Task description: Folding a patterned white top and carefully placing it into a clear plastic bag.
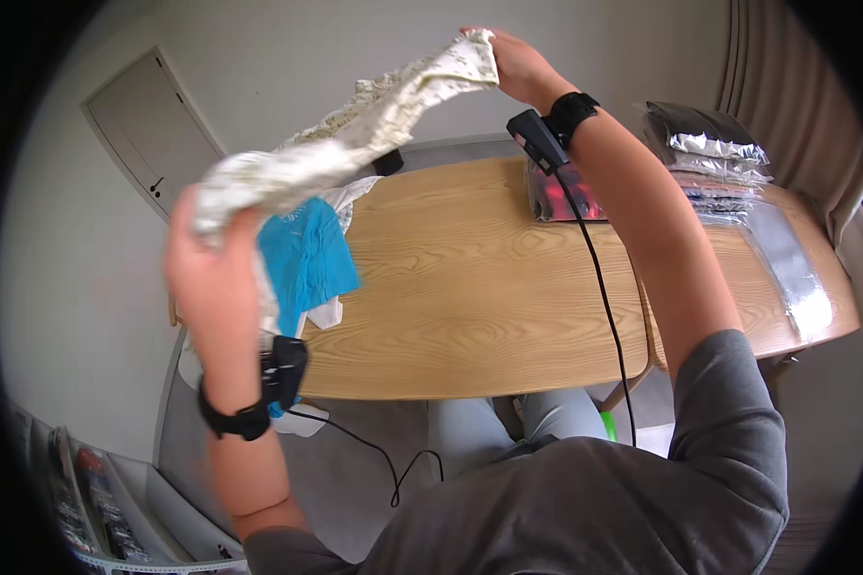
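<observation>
A white garment with a small greenish print is stretched in the air between my two hands, above the far left part of the table. My left hand, blurred by motion, grips its near left end. Up at the far right, my right hand is closed on the other end, its fingers partly hidden by the cloth. Below the left end lies a blue garment among white clothes on the table's left side. The kind of the printed garment cannot be made out.
The wooden table spans the middle. Folded clothes in clear bags are stacked at the right, beside a flat clear bag. Another bagged red and dark garment lies nearer the middle. Black cables run from both wrist devices. A bin with packages stands lower left.
</observation>
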A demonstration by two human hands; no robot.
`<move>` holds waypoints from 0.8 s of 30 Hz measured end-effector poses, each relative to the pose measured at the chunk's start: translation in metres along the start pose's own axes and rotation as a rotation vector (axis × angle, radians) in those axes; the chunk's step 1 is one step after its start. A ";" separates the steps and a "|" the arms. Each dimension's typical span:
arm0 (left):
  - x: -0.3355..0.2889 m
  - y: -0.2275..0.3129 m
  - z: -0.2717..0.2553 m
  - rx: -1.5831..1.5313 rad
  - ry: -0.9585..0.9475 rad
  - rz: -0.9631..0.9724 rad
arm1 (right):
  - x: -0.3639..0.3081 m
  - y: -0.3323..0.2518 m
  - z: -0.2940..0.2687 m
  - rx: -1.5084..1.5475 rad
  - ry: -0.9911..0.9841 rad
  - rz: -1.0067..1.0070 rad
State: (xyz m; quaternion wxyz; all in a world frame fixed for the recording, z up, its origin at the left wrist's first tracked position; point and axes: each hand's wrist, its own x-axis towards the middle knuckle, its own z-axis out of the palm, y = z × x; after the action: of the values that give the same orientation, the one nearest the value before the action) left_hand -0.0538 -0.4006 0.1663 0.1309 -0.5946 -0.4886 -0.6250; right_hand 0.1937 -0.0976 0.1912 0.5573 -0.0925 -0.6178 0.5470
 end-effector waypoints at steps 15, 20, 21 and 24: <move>-0.215 -0.017 0.299 -0.357 -1.075 -0.028 | -0.309 0.075 -0.108 -0.579 0.525 0.631; -0.210 -0.043 0.263 -0.611 -1.135 0.002 | -0.343 0.121 -0.080 -0.509 0.734 0.476; -0.205 -0.053 0.248 -0.575 -1.169 -0.015 | -0.343 0.122 -0.074 -0.501 0.731 0.486; -0.188 -0.098 0.197 -0.415 -1.099 -0.037 | -0.344 0.124 -0.061 -0.392 0.843 0.565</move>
State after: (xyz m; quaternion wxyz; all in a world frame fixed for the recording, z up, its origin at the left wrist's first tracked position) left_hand 0.0438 -0.2803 -0.0787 -0.2716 -0.8360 -0.3625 -0.3098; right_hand 0.3053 -0.2642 -0.1211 0.5604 -0.5684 -0.3825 0.4654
